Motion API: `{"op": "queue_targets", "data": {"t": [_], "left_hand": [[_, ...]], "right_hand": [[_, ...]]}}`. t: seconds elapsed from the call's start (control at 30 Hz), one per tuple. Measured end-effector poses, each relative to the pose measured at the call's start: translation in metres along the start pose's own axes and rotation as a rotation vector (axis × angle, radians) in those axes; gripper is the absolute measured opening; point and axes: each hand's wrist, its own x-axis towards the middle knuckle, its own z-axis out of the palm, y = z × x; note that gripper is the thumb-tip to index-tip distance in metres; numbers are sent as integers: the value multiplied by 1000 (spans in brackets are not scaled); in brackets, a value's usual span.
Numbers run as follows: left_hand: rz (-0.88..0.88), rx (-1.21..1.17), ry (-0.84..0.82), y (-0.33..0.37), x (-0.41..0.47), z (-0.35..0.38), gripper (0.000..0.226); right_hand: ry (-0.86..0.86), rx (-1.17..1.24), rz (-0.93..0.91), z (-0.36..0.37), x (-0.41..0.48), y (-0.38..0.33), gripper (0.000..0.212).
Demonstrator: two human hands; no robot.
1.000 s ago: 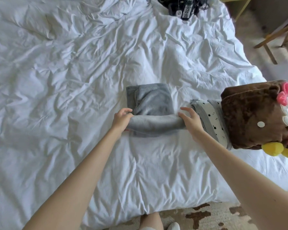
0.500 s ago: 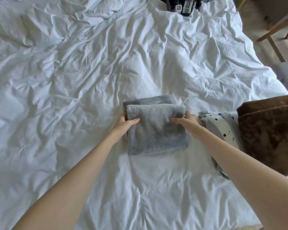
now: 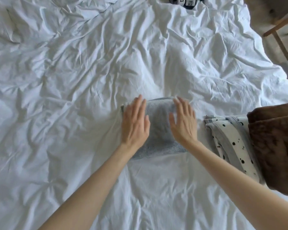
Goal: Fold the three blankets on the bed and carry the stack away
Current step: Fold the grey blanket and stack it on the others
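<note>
Item 1. left hand (image 3: 135, 125) and right hand (image 3: 184, 123), two in all. Grip: both open and flat, fingers straight and holding nothing, palms down on the bundle below. Motion blur hides how firmly they press.

Item 2. small folded grey fleece blanket (image 3: 158, 130), one. It lies on the bed directly under both hands, left hand over its left edge, right hand over its right half. Its outline is close to square, with no marked long axis.

Item 3. folded white blanket with black spots and grey trim (image 3: 229, 138), one, just to the right of the grey bundle and apart from it. Its long axis runs near to far.

Item 4. folded brown plush blanket (image 3: 276, 146), one, lying on the spotted blanket and covering its right part.

Blankets counted: three, all folded. Judgement: the grey one has yet to join the pile, which lies rightward of the grip — the right hand is the nearer.

Item 5. crumpled white duvet of the bed (image 3: 73, 72), carrying all of the above.

Item 6. black object with white labels (image 3: 186, 0), at the far edge and cut off — not identifiable.

Item 7. wooden furniture leg (image 3: 279, 39), on the floor at far right.
</note>
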Motion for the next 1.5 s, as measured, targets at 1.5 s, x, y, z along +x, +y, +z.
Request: {"op": "queue_targets", "data": {"t": [1.5], "left_hand": [[-819, -1185, -204, 130, 9, -100, 14]], "right_hand": [[-164, 951, 634, -221, -39, 60, 29]]}}
